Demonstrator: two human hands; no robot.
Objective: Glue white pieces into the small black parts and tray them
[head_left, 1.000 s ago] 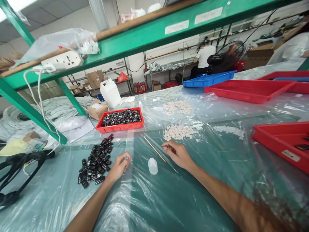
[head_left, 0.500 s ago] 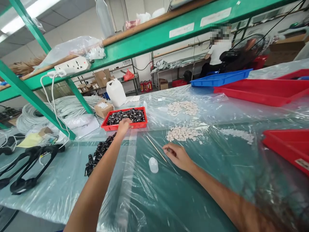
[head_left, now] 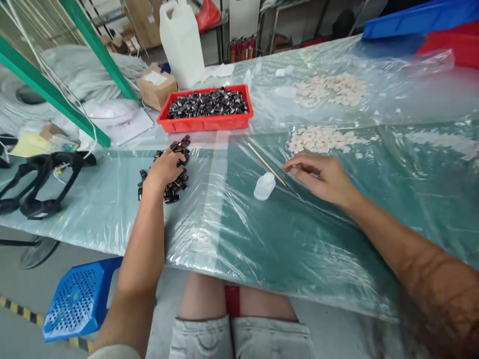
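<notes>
Two hands, head view: both of mine are out over the plastic-covered bench (head_left: 284, 249).
Left hand (head_left: 164, 167): it lies palm down on the loose heap of small black parts (head_left: 175, 187), fingers curled into the heap; I cannot tell whether they have closed on a piece.
Black heap: it sits on the bench just in front of the red tray (head_left: 205, 122), apart from it, with some pieces hidden under my hand.
Red tray: it is full of the same dark glossy parts and stands beyond the heap, toward the far side of the bench.
Right hand (head_left: 322, 177): it rests low over the bench, fingers stretched out and close together, tips pointing left; I see nothing gripped in it.
Thin stick (head_left: 266, 163): it lies flat and slanted on the plastic, its near end just beside my right fingertips; whether they touch it I cannot tell.
Small white cap (head_left: 264, 186): it stands on the bench between my two hands, right next to the stick.
White pieces (head_left: 318, 139): one pile lies just beyond my right hand, and a second pile (head_left: 329, 89) lies farther back.
White jug (head_left: 180, 42): it stands behind the red tray, beside a small cardboard box (head_left: 157, 89).
Blue stool (head_left: 80, 299): it is on the floor below the bench edge, left of my knees.
</notes>
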